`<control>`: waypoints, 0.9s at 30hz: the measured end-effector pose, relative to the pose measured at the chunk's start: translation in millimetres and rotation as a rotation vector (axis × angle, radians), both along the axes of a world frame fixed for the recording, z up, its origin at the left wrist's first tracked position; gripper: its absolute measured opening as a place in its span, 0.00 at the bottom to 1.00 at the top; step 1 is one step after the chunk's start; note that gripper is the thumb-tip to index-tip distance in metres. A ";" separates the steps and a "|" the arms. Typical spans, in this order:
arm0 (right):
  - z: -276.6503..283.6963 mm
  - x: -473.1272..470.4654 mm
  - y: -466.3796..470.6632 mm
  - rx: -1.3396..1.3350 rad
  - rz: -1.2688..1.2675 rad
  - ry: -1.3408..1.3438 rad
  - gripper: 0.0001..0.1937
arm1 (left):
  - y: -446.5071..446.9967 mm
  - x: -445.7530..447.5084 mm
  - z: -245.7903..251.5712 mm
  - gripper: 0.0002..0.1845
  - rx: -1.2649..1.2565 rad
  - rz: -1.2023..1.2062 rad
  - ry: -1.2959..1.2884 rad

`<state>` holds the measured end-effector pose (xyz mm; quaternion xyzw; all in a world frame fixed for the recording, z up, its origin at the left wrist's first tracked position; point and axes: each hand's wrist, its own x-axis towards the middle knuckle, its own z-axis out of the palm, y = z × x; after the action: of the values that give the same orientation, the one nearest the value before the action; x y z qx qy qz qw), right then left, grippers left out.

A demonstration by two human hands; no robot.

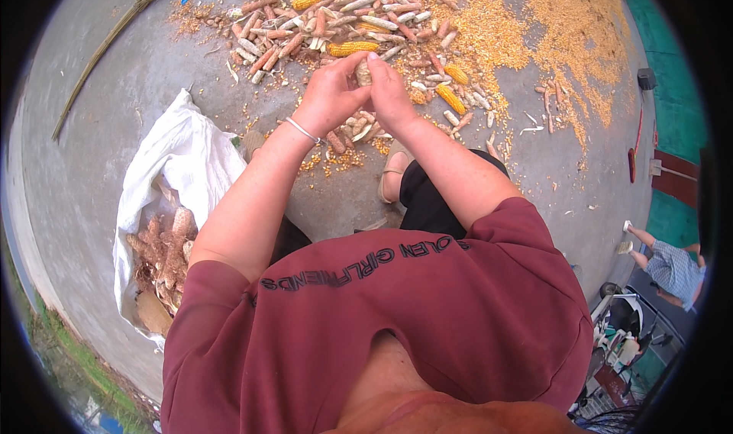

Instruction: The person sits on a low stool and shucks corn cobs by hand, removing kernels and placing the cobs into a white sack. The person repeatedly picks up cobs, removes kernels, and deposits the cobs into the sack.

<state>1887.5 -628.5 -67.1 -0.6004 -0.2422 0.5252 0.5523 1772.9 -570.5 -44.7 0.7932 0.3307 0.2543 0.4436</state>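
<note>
A pale, mostly bare corn cob [363,74] is held between both hands, partly covered by the fingers. My left hand [333,93] wraps its left side, and my right hand [394,93] closes on it from the right, thumb near the top. Just beyond the hands lies a yellow corn ear [352,48] with its kernels on, at the near edge of a heap of stripped cobs [320,22]. Two more yellow ears, one [450,99] nearer and one [456,74] farther, rest right of my right hand. Beneath my wrists are cob pieces [338,141] and loose kernels.
Loose corn kernels [487,27] spread widely over the concrete floor [550,176] at the upper right. A white woven sack [172,142] holding bare cobs [169,245] lies at my left. A straw broom [97,56] lies farther left. Another person [676,268] is at the right edge.
</note>
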 end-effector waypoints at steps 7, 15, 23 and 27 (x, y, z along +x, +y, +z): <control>11.2 -2.3 3.9 -0.007 -0.052 0.180 0.17 | 4.5 -2.5 -1.7 0.29 -0.300 0.009 -0.043; 13.4 10.1 6.3 -0.014 -0.073 0.410 0.15 | 12.4 -5.1 -7.4 0.26 -0.872 0.024 -0.577; 13.4 12.1 3.9 0.114 0.096 0.286 0.09 | 13.0 -4.1 -11.8 0.23 -0.911 0.122 -0.657; 12.2 10.0 2.7 0.111 0.053 0.275 0.10 | 11.0 -3.2 -14.9 0.23 -0.894 0.065 -0.617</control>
<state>1897.5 -625.8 -55.0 -0.4850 -0.2086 0.6025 0.5986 1769.8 -559.5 -59.6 0.4054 0.2853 0.3234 0.8060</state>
